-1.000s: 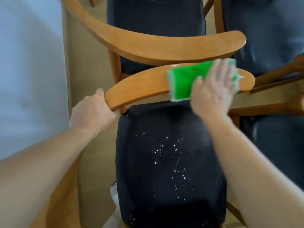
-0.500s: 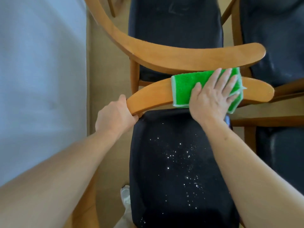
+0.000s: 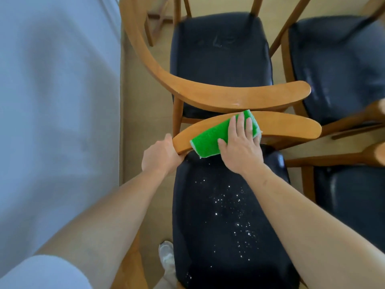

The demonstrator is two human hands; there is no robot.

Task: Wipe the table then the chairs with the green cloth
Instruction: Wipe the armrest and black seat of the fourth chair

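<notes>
Cloth [image 3: 210, 140] draped over the near chair's top rail [image 3: 287, 127], left of the rail's middle, one flap hanging off the near edge toward the seat [image 3: 225, 215]. Our right hand [image 3: 241, 147] presses it flat, fingers straight and spread across the cloth's right half. Our left hand [image 3: 160, 156] grips the rail's left end, fingers wrapped under, steadying the chair. We judge the cloth soft, light, limp, likely damp; it bunches if pinched at a corner, so a flat palm over its middle drives it best. The rail looks glossy and slick, the cloth should glide. White specks lie on the seat, not yet wiped. Table [image 3: 52, 101] along the left edge
</notes>
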